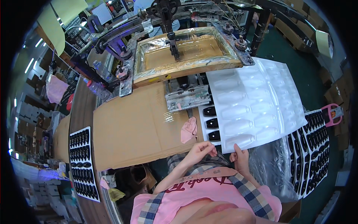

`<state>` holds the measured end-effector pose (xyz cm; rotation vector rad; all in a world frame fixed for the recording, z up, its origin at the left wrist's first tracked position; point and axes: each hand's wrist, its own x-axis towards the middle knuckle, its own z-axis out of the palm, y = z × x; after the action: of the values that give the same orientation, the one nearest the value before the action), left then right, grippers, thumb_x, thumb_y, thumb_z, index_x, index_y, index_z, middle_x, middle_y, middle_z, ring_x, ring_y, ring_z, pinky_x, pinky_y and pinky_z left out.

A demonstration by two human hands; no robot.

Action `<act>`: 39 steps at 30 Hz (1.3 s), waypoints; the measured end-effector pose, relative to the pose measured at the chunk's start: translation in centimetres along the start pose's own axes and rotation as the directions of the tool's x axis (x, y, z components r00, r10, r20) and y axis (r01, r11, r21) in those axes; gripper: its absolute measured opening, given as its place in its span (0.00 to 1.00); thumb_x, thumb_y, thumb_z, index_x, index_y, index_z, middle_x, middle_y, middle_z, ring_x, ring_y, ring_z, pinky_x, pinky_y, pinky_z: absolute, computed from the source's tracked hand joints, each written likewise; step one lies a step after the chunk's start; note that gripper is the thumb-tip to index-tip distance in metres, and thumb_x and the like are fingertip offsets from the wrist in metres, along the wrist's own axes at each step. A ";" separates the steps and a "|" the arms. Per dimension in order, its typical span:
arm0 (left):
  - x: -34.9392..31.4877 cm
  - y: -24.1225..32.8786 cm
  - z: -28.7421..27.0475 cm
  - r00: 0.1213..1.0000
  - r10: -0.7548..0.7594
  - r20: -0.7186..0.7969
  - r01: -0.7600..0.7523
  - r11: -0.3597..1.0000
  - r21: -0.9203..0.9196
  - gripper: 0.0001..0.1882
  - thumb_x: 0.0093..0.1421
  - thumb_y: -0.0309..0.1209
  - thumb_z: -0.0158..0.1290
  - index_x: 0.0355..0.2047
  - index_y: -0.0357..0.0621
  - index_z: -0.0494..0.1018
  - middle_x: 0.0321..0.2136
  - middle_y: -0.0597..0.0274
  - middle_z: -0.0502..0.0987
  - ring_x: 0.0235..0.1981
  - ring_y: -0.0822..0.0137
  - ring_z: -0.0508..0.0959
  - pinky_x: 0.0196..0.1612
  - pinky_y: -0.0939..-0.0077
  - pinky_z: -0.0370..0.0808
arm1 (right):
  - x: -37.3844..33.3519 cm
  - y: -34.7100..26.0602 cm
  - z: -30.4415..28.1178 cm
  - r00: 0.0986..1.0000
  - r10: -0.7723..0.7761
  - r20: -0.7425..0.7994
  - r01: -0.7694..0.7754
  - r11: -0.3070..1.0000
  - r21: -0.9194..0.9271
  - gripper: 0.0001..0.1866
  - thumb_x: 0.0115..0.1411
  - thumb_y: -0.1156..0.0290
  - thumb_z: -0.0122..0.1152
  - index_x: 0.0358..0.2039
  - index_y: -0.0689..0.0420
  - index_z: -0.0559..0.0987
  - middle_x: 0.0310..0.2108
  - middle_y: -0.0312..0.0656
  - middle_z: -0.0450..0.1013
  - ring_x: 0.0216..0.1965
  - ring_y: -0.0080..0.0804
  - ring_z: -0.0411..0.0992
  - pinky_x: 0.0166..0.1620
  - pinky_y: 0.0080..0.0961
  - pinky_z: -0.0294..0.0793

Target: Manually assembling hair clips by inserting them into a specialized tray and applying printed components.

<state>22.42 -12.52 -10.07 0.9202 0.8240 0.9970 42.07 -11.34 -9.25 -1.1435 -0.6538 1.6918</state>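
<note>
A large white moulded plastic tray sheet [257, 99] with rows of shaped pockets lies tilted at the right. My right hand [240, 156] pinches its near edge, thumb on top. Partly under it is another white tray [204, 125] with glossy black oblong pieces [211, 123] in its pockets; the sheet hides the rest. My left hand [202, 152] is just in front of that lower tray, fingers curled together; whether anything is in them is hidden. A crumpled pink cloth [189, 130] lies on the cardboard [130, 125] beyond my left hand.
A framed printing screen [186, 71] sits ahead, above a metal fixture [187, 98]. Trays of black pieces stand at the far left [89, 164] and right [317, 149]. Clear plastic film [268, 168] hangs at the right. Bottles [99, 89] stand left of the screen.
</note>
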 end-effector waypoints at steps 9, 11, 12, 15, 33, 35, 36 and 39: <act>-0.1 0.7 0.4 1.000 0.025 -0.005 -0.025 0.999 -0.023 0.12 0.61 0.33 0.42 0.28 0.36 0.68 0.26 0.62 0.73 0.29 0.73 0.73 0.35 0.82 0.70 | 0.5 -0.3 0.0 0.983 -0.142 -0.115 0.148 0.988 0.041 0.10 0.59 0.69 0.47 0.37 0.63 0.67 0.26 0.41 0.69 0.22 0.25 0.69 0.24 0.19 0.69; -0.2 1.0 0.5 1.000 0.023 -0.001 -0.023 0.999 -0.024 0.12 0.61 0.32 0.42 0.28 0.36 0.68 0.27 0.61 0.73 0.29 0.73 0.73 0.35 0.82 0.70 | 0.9 -1.0 0.1 0.972 -0.179 -0.154 0.198 0.973 0.122 0.11 0.59 0.69 0.47 0.38 0.63 0.67 0.30 0.42 0.70 0.28 0.27 0.70 0.30 0.21 0.70; -0.3 1.1 0.6 1.000 0.026 -0.004 -0.026 0.999 -0.026 0.12 0.61 0.32 0.42 0.28 0.36 0.68 0.26 0.61 0.73 0.29 0.73 0.73 0.35 0.82 0.69 | 1.1 -1.3 0.2 0.966 -0.195 -0.172 0.223 0.961 0.162 0.11 0.59 0.69 0.47 0.39 0.63 0.66 0.32 0.43 0.70 0.31 0.27 0.71 0.33 0.21 0.71; -0.4 0.9 0.5 0.999 0.029 -0.014 -0.030 0.999 -0.021 0.12 0.61 0.32 0.42 0.28 0.37 0.69 0.26 0.62 0.73 0.29 0.74 0.73 0.35 0.83 0.69 | 1.6 -2.1 -0.2 0.937 -0.231 -0.262 0.308 0.899 0.310 0.13 0.59 0.67 0.47 0.41 0.62 0.65 0.36 0.43 0.69 0.35 0.30 0.70 0.38 0.24 0.70; -3.9 3.9 1.3 0.695 0.643 -0.323 -0.428 0.730 0.533 0.13 0.51 0.23 0.52 0.38 0.36 0.66 0.32 0.58 0.72 0.31 0.71 0.73 0.37 0.80 0.69 | -0.4 0.8 2.8 0.977 -0.182 0.108 0.133 0.924 0.360 0.18 0.62 0.64 0.40 0.46 0.64 0.63 0.40 0.49 0.69 0.40 0.36 0.70 0.47 0.31 0.67; -4.8 5.0 1.2 0.562 0.770 -0.303 -0.455 0.594 0.664 0.20 0.48 0.24 0.56 0.42 0.35 0.64 0.35 0.55 0.71 0.33 0.67 0.73 0.39 0.77 0.69 | -0.7 1.4 3.6 0.975 -0.147 0.168 0.092 0.950 0.300 0.18 0.62 0.64 0.40 0.45 0.64 0.63 0.39 0.50 0.69 0.41 0.38 0.70 0.47 0.32 0.67; -5.4 5.4 1.1 0.525 0.799 -0.292 -0.455 0.553 0.697 0.24 0.47 0.25 0.57 0.44 0.34 0.63 0.38 0.53 0.70 0.37 0.64 0.72 0.41 0.75 0.68 | -0.7 2.1 3.6 0.970 -0.129 0.206 0.069 0.958 0.278 0.18 0.62 0.64 0.39 0.45 0.65 0.63 0.39 0.50 0.69 0.41 0.39 0.70 0.47 0.32 0.67; -6.5 5.6 -0.3 0.391 0.891 -0.230 -0.437 0.399 0.806 0.35 0.45 0.30 0.59 0.51 0.32 0.54 0.48 0.47 0.62 0.48 0.57 0.64 0.50 0.68 0.60 | -1.3 3.2 4.2 0.962 -0.072 0.264 0.036 0.990 0.139 0.19 0.62 0.63 0.38 0.43 0.70 0.63 0.37 0.52 0.70 0.40 0.39 0.70 0.47 0.32 0.67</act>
<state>18.28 -17.04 -4.09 1.6727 1.4713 1.9891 37.05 -13.50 -9.57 -0.8022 -0.7205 1.8319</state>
